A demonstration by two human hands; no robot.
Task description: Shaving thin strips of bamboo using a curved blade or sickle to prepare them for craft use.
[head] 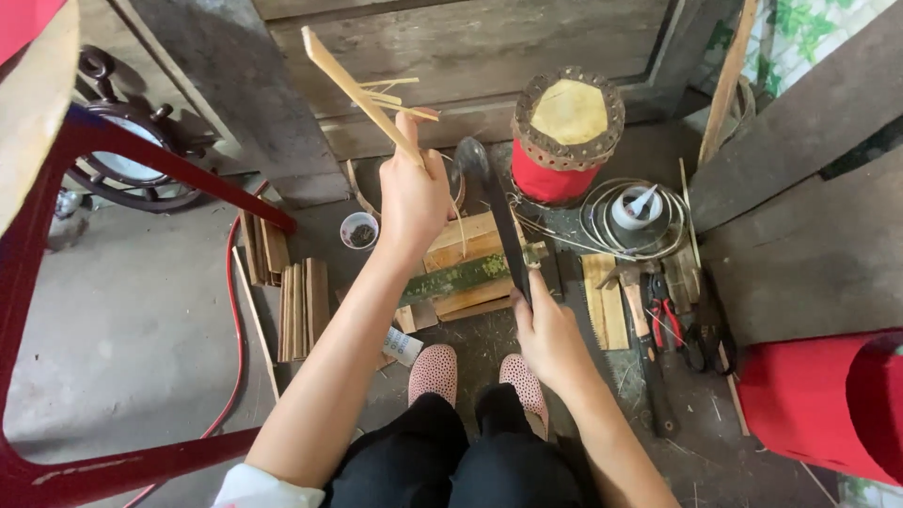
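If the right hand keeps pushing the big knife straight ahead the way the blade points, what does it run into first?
Likely the shiny rounded metal piece just past the tip of the knife held by the right hand, then the wooden wall; depth is unclear.

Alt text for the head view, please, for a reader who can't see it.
Seen from above, a seated person's left hand holds up a split bamboo strip, while the right hand grips a long dark blade over a wooden block. Around the feet lie bamboo slats, wire coils and red-handled pliers.
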